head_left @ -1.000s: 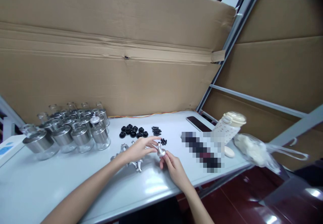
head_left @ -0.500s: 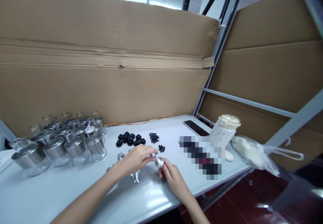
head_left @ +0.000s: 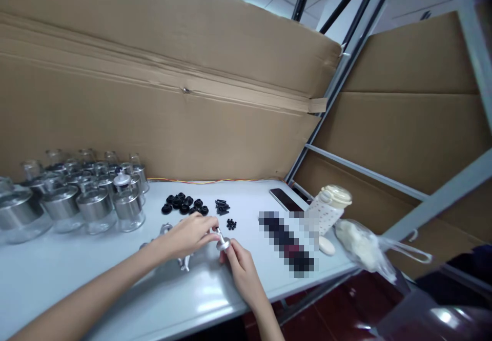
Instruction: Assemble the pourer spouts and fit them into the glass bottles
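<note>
Beyond the left hand point(head_left: 192, 236) and the right hand point(head_left: 240, 264), a tall cardboard panel point(head_left: 154, 136) stands along the far edge of a pale counter point(head_left: 161, 290). Farther left than the left hand, banded glass bottles point(head_left: 94, 203) stand upright in close rows, probably massed there to leave working room near the person. Well to the right of the right hand are a spotted container point(head_left: 328, 210) with a cream lid and a dark-screened phone point(head_left: 286, 198), apparently set aside.

Both hands are mostly closed, meeting above the counter on one small silver piece point(head_left: 223, 244). The right thumb and fingers pinch its round, flared base, seemingly to steady it; the left thumb and forefinger close in a pinch near its dark upper tip, leaving the slim stem showing between.

Under and beside the left hand lie more silver parts point(head_left: 184, 263), partly hidden by it. Just beyond that hand sit round black fittings point(head_left: 180, 203), then slim black pieces point(head_left: 222, 207); nearest the silver piece are tiny black bits point(head_left: 231, 224). Each kind has its own pile, likely for easy reach.
</note>
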A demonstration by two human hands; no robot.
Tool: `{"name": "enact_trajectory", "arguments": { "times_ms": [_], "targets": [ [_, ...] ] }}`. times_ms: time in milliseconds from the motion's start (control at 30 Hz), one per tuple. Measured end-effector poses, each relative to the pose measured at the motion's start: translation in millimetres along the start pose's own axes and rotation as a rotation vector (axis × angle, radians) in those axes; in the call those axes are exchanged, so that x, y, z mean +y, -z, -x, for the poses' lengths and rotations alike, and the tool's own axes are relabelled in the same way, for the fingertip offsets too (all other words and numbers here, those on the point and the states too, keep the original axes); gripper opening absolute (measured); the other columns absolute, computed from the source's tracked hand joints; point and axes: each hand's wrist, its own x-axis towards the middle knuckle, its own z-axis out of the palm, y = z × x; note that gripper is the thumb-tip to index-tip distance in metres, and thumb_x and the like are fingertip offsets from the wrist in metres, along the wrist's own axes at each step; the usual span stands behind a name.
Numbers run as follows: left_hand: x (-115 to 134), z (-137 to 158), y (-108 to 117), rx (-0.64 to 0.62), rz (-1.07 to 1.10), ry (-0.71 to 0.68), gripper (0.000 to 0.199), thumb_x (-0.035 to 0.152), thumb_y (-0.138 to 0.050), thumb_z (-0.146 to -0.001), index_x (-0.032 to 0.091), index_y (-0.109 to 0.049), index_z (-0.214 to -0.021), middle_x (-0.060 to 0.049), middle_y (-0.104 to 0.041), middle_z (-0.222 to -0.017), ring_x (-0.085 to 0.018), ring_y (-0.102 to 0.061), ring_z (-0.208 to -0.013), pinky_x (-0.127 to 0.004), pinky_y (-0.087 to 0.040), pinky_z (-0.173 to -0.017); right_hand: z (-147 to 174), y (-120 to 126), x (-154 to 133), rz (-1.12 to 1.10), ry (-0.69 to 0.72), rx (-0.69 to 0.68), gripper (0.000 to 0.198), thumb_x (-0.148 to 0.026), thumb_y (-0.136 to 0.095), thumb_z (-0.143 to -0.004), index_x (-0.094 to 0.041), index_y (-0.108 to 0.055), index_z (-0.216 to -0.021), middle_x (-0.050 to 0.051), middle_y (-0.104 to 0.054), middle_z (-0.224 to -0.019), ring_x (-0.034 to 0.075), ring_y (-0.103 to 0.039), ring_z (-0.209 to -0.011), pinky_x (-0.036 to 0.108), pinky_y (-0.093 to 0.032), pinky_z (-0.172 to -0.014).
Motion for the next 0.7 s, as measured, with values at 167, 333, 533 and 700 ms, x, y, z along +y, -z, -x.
{"name": "enact_trajectory", "arguments": {
  "times_ms": [167,333,533,700],
  "targets": [
    [0,1,1,0.040,-0.031,-0.009,0.031,0.043,-0.035,-0.094,0.020,-0.055,-0.090,-0.003,-0.065,-0.089,-0.019,-0.057,-0.083,-0.031,-0.038,-0.080,2,1,-1,-0.022,0.003,-0.037,0.034,-0.045,-0.038,-0.093,-0.018,-0.052,-0.076,-0.001,-0.050,-0.068,0.014,-0.046,-0.064,0.024,-0.034,-0.062],
    [2,2,-3,0.024,0.052,0.015,0.035,0.042,-0.031,-0.095,0.019,-0.054,-0.084,-0.002,-0.062,-0.081,-0.017,-0.055,-0.075,-0.027,-0.038,-0.069,0,0,7,0.001,-0.019,-0.073,0.038,-0.046,-0.032,-0.094,-0.018,-0.054,-0.080,0.000,-0.052,-0.064,0.015,-0.048,-0.062,0.025,-0.036,-0.063],
    [0,0,-9,0.001,0.065,-0.013,0.037,0.041,-0.026,-0.096,0.020,-0.051,-0.078,0.000,-0.056,-0.073,-0.016,-0.051,-0.072,-0.026,-0.035,-0.067,1,0,8,0.009,-0.024,-0.079,0.040,-0.047,-0.032,-0.094,-0.018,-0.053,-0.076,-0.001,-0.050,-0.063,0.014,-0.047,-0.061,0.024,-0.036,-0.061],
    [-7,-2,-7,-0.027,0.044,-0.027,0.038,0.042,-0.025,-0.097,0.019,-0.050,-0.079,0.000,-0.056,-0.075,-0.015,-0.050,-0.071,-0.026,-0.035,-0.069,1,2,4,0.015,-0.029,-0.088,0.036,-0.042,-0.034,-0.094,-0.018,-0.054,-0.079,-0.001,-0.052,-0.064,0.014,-0.048,-0.063,0.024,-0.036,-0.062]
  ]
}}
